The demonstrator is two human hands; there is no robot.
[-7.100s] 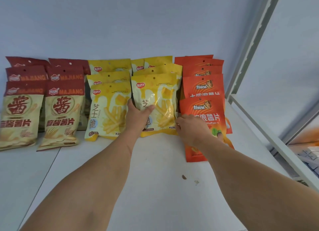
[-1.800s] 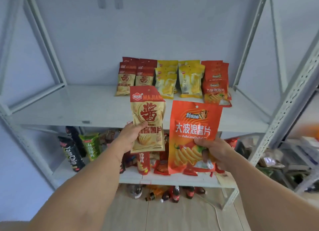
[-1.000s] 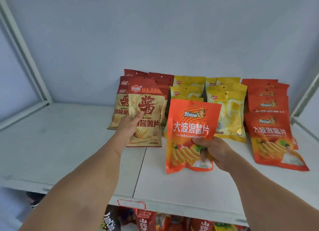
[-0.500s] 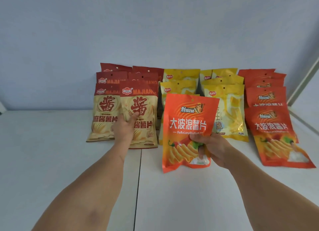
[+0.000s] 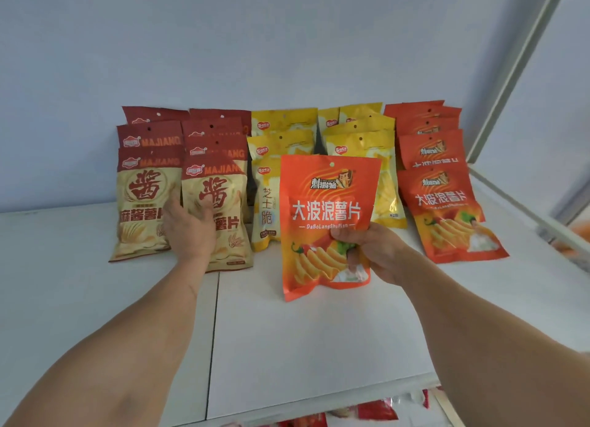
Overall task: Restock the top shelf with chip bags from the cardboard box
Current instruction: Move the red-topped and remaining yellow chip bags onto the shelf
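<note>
On the white top shelf (image 5: 319, 330) stand rows of chip bags against the wall. My left hand (image 5: 190, 231) lies with its fingers spread on the front red-and-beige Majiang bag (image 5: 220, 200), which leans at the head of the second column. Beside it is another Majiang column (image 5: 143, 200). My right hand (image 5: 373, 251) grips an orange wavy-chip bag (image 5: 329, 203) by its lower right part and holds it upright above the shelf, in front of the yellow bags (image 5: 360, 145). To the right is the orange column (image 5: 447, 209).
A grey shelf upright (image 5: 517, 75) and a side rail (image 5: 526, 209) bound the shelf on the right. Packets on a lower shelf (image 5: 376, 410) show past the front edge. The wall closes the back.
My left hand has set the Majiang bag down at the front of its column and loosened its fingers. The orange bag stays gripped in my right hand.
</note>
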